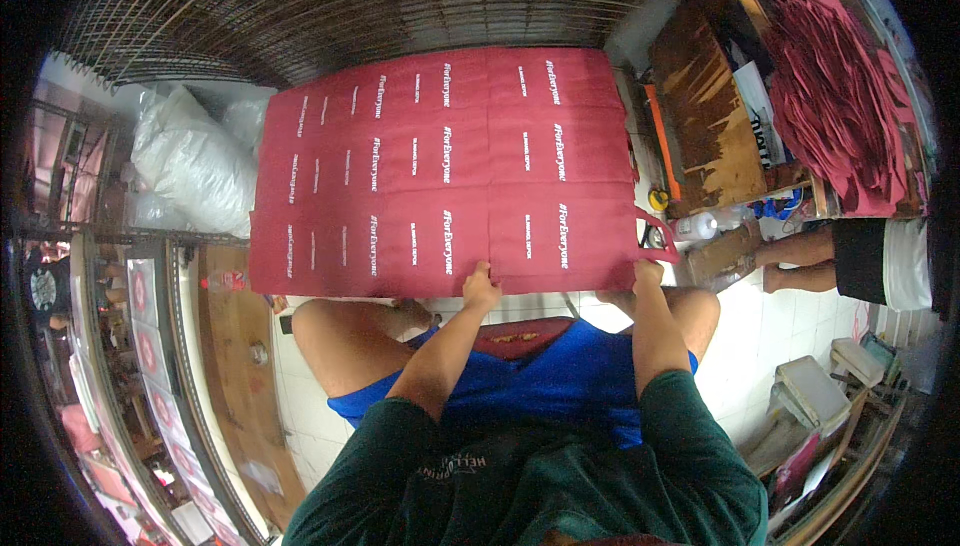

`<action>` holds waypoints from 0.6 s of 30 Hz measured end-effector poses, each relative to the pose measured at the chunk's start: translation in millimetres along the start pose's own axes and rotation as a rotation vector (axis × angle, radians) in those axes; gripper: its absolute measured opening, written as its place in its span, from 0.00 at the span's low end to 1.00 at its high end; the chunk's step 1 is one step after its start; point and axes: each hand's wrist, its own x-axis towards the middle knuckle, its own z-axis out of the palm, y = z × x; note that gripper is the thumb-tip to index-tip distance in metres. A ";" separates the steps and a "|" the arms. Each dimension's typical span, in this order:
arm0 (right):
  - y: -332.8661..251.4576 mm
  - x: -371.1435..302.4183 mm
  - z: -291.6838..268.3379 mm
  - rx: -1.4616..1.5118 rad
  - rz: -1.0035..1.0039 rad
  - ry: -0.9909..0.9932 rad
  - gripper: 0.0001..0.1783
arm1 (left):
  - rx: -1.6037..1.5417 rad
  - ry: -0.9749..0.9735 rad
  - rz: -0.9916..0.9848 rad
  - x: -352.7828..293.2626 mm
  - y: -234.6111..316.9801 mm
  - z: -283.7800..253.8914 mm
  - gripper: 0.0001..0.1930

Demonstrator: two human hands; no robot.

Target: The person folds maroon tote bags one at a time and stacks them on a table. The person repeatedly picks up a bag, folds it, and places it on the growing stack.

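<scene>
Red fabric bags (450, 161) with white printing lie flat in rows before me, edges meeting or overlapping. My left hand (482, 288) is closed on the near edge of this red fabric, a little right of its middle. At the near right corner, my right hand (648, 274) grips the fabric edge beside a red loop handle (660, 238). Its fingertips are partly hidden by the fabric. What supports the bags underneath is covered by them.
Dark wire racks (380, 6) rise behind the bags. A white plastic sack (190, 161) stands at left, above a wooden board (240, 376). Stacked red fabric (830, 76) hangs at far right, with a bottle (695, 226) below. Another person's legs (800, 261) show at right.
</scene>
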 end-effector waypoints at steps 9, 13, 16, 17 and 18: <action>1.9 -3.7 1.4 -0.020 -0.063 0.037 0.20 | 0.020 -0.027 -0.006 0.9 -0.9 1.3 0.25; 5.3 0.5 0.4 -0.021 -0.039 0.005 0.19 | 0.030 -0.033 0.001 4.1 -9.5 6.5 0.26; -2.3 -14.4 1.6 -0.098 -0.101 0.049 0.20 | 0.016 -0.060 -0.016 0.6 -7.2 0.3 0.28; -3.5 -15.3 0.2 -0.099 -0.092 0.070 0.20 | 0.008 -0.077 -0.019 -0.5 -2.9 -3.4 0.28; -4.5 -16.3 -1.8 -0.099 -0.082 0.092 0.19 | 0.022 -0.053 -0.007 -0.7 -1.9 -3.3 0.28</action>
